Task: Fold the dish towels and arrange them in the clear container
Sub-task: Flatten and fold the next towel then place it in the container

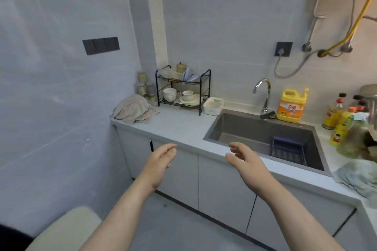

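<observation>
The left hand [161, 159] and right hand [244, 161] hover empty, fingers loosely spread, at the near edge of the surface [183, 126]. The dish towels [134, 109] lie heaped far left on it. Snatching the tangled heap whole could tip the jars [142, 85] just behind.

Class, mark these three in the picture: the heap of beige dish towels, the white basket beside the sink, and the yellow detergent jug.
beige dish towels [133, 109]: head view, middle of the heap.
white basket [212, 111]: head view, its front wall.
yellow detergent jug [290, 109]: head view, its orange label.
</observation>
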Action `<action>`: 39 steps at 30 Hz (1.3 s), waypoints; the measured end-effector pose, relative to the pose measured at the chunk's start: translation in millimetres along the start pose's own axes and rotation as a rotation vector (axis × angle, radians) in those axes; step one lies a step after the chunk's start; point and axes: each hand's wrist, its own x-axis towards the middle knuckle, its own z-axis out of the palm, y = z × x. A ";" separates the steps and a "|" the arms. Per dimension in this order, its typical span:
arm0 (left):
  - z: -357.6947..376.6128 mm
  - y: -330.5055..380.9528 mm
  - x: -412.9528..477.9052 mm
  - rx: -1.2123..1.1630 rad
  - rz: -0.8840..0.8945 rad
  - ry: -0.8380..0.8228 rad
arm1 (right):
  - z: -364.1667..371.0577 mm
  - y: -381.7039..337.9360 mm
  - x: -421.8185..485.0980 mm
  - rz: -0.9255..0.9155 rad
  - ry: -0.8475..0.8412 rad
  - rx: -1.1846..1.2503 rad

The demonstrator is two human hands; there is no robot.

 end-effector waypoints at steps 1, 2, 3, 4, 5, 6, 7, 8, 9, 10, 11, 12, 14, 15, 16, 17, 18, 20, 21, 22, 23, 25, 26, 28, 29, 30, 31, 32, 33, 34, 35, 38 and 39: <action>-20.2 -5.3 1.5 -0.009 -0.008 0.024 | 18.8 -8.4 6.8 -0.007 -0.022 -0.002; -40.1 -9.9 3.4 -0.018 -0.013 0.046 | 37.8 -16.7 13.9 -0.013 -0.043 0.001; -59.8 -14.5 7.1 -0.026 -0.016 0.065 | 56.3 -24.2 21.3 -0.014 -0.057 0.005; -78.1 -18.1 11.5 -0.037 -0.020 0.080 | 74.1 -31.1 28.6 -0.016 -0.066 0.008; -96.0 -21.8 17.1 -0.045 -0.020 0.091 | 91.2 -37.6 35.9 -0.017 -0.075 0.007; -113.3 -24.7 23.0 -0.050 -0.019 0.097 | 107.5 -44.1 43.3 -0.018 -0.082 0.006; -130.7 -28.4 30.4 -0.051 -0.015 0.099 | 123.0 -50.1 51.0 -0.014 -0.084 0.011; -146.5 -31.7 38.3 -0.046 -0.013 0.099 | 137.0 -55.3 58.7 -0.011 -0.082 0.016; -161.4 -35.9 46.4 -0.040 -0.015 0.103 | 149.4 -60.3 65.6 -0.006 -0.082 0.018; -175.1 -39.2 54.7 -0.033 -0.019 0.106 | 161.3 -64.8 72.4 -0.003 -0.083 0.016; -187.5 -42.5 64.1 -0.030 -0.017 0.107 | 171.8 -68.8 79.5 0.000 -0.082 0.013; -197.9 -44.9 73.3 -0.030 -0.015 0.107 | 180.8 -71.8 86.6 0.000 -0.082 0.006; -213.5 -51.0 93.7 -0.041 -0.022 0.101 | 196.6 -75.8 103.1 0.011 -0.085 -0.008; -217.5 -53.3 102.0 -0.044 -0.021 0.097 | 201.0 -77.1 109.5 0.015 -0.083 -0.010; -220.1 -55.4 110.5 -0.049 -0.024 0.098 | 205.0 -78.1 117.3 0.018 -0.079 -0.011; -222.8 -60.0 122.8 -0.058 -0.026 0.100 | 210.6 -77.8 129.5 0.023 -0.075 -0.016; -224.6 -64.7 136.1 -0.063 -0.029 0.103 | 216.1 -76.4 143.3 0.028 -0.071 -0.023; -226.2 -75.1 165.4 -0.067 -0.038 0.103 | 226.5 -72.6 173.0 0.033 -0.073 -0.028; -227.0 -81.4 181.8 -0.067 -0.046 0.104 | 232.4 -69.4 190.3 0.035 -0.081 -0.027; -228.4 -87.4 197.9 -0.063 -0.056 0.105 | 238.8 -64.9 208.4 0.037 -0.091 -0.028; -229.8 -93.8 215.7 -0.058 -0.064 0.108 | 245.1 -60.0 228.2 0.037 -0.098 -0.022; -232.7 -105.2 253.5 -0.035 -0.090 0.116 | 257.4 -50.1 271.4 0.039 -0.111 0.011; -235.0 -109.8 273.7 -0.016 -0.106 0.119 | 264.1 -45.9 295.3 0.046 -0.117 0.039; -243.1 -115.9 312.7 0.013 -0.132 0.114 | 278.6 -39.2 342.5 0.069 -0.128 0.101; -249.1 -118.3 331.9 0.030 -0.148 0.120 | 286.8 -37.1 365.1 0.082 -0.135 0.126; -255.2 -119.8 349.5 0.049 -0.160 0.133 | 295.2 -35.4 385.2 0.091 -0.147 0.138; -261.7 -121.8 366.6 0.057 -0.163 0.152 | 303.7 -34.3 404.7 0.092 -0.165 0.138; -267.8 -124.0 381.9 0.054 -0.160 0.173 | 312.1 -33.9 423.6 0.089 -0.187 0.131; -272.6 -126.4 395.9 0.049 -0.164 0.190 | 319.4 -34.5 441.7 0.092 -0.203 0.124; -275.8 -128.2 409.1 0.044 -0.172 0.197 | 326.1 -35.9 459.5 0.098 -0.212 0.117; -278.9 -129.7 420.6 0.040 -0.180 0.199 | 332.4 -38.1 475.8 0.106 -0.219 0.112; -291.5 -134.0 457.8 0.038 -0.198 0.201 | 348.2 -44.7 518.0 0.123 -0.233 0.095; -297.7 -135.8 473.6 0.038 -0.202 0.212 | 352.6 -45.6 531.7 0.126 -0.230 0.083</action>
